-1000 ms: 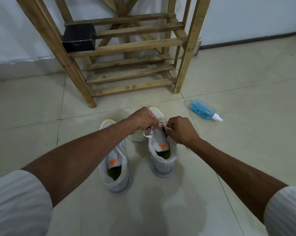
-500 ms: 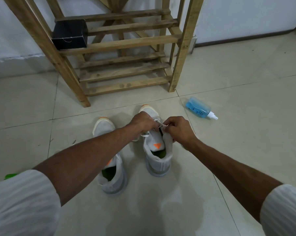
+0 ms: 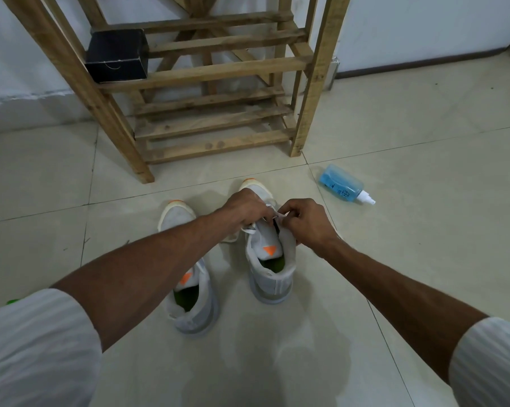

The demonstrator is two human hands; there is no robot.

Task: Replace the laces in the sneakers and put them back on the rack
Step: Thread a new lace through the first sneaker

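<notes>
Two white sneakers with orange tongue tabs and green insoles stand side by side on the tiled floor. Over the right sneaker (image 3: 270,277) both hands meet at its lacing. My left hand (image 3: 245,208) and my right hand (image 3: 305,220) each pinch part of the white lace (image 3: 280,214), which runs between their fingertips. A lace loop (image 3: 249,229) hangs off the shoe's left side. The left sneaker (image 3: 189,289) lies partly under my left forearm, untouched. The wooden rack (image 3: 218,71) stands just beyond the shoes.
A black box (image 3: 116,55) sits at the left of the rack's upper shelf. A blue spray bottle (image 3: 343,185) lies on the floor to the right of the shoes. Something green (image 3: 13,301) peeks out at the left edge. A white wall runs behind the rack.
Both hands have stayed on the right sneaker's lace with small finger shifts. The camera has drifted slightly, so the rack and shoes sit a little differently in view.
</notes>
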